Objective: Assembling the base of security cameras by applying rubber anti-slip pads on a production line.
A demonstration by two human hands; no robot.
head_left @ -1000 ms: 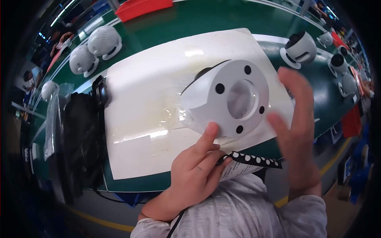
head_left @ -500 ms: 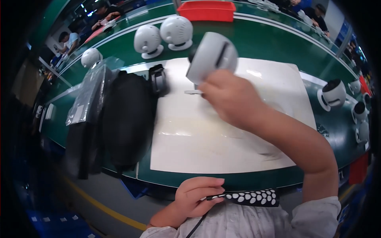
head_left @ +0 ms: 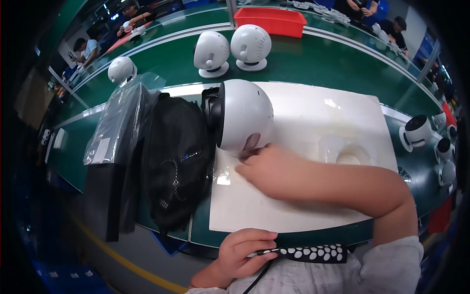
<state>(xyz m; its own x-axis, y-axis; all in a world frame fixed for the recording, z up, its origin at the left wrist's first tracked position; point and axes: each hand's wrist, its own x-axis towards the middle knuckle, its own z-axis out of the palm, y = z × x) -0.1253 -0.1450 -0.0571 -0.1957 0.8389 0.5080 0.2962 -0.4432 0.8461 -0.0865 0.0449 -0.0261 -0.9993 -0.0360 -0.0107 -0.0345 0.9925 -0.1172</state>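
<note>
My right hand (head_left: 274, 169) is closed at the lower side of a large white rounded device (head_left: 247, 112) with a black front, which is tilted with that front facing left. Its fingertips are partly hidden under the device. Below the table's front edge, my left hand (head_left: 247, 252) pinches the end of a flat black piece with white oval spots (head_left: 313, 254); a thin black cable (head_left: 259, 277) hangs by it. Under the right arm's side lies a white board (head_left: 303, 215), with a clear moulded plastic piece (head_left: 338, 149) on it.
A black mesh bag (head_left: 176, 161) lies left of the board, beside a clear plastic bag (head_left: 117, 122). White rounded devices on round feet (head_left: 250, 46) stand behind, and several more (head_left: 417, 131) at right. A red bin (head_left: 270, 22) is farther back. People work at the far benches.
My right hand has brought the white device down and nearer, turning its black front to the left. My left hand keeps its hold. The whole view has shifted slightly.
</note>
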